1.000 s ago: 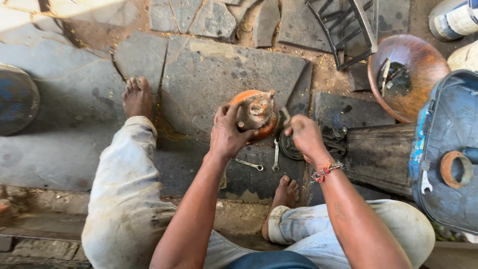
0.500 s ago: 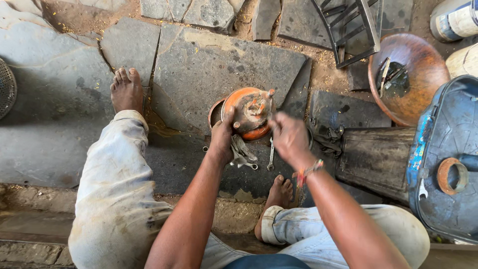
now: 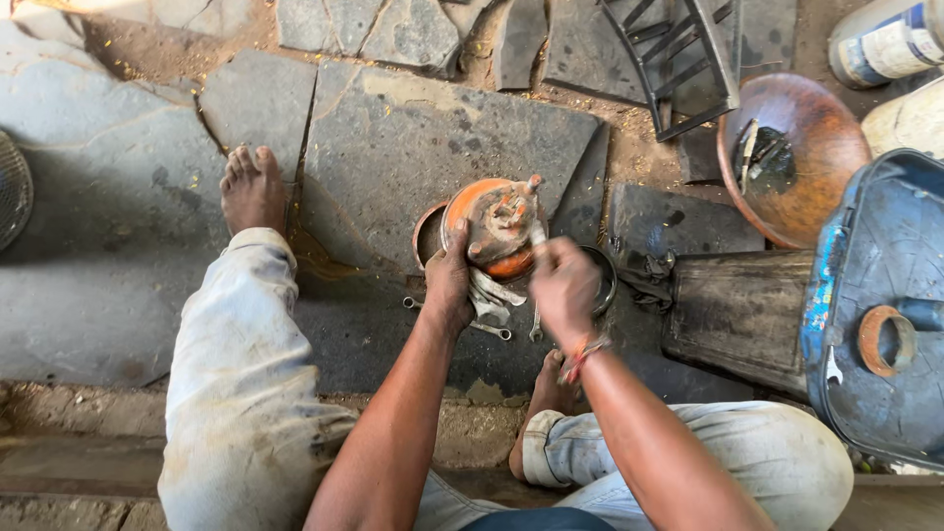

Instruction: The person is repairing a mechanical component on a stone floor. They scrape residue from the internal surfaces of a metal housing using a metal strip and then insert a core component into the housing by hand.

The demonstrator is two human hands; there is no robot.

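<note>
One blue plastic tub (image 3: pixel 885 295) at the right holds a rusty ring (image 3: pixel 885 340); the rusty bowl (image 3: pixel 821 147) holds dark tools. On the stone floor (image 3: pixel 413 147), the left hand (image 3: pixel 449 285) grips the orange metal part's (image 3: pixel 497 226) left rim, fingers curled. The right hand (image 3: pixel 565 288) closes beside it, contents unclear. Wrenches (image 3: pixel 492 329) lie beneath.

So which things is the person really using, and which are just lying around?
In use:
- rusty orange round metal part, steadied by the left hand
- right hand, blurred, working at the part's edge
- grey rag under the part

Lying about:
- silver spanners on the stone floor
- rusty brown bowl holding tools
- blue plastic container
- black metal rack
</note>
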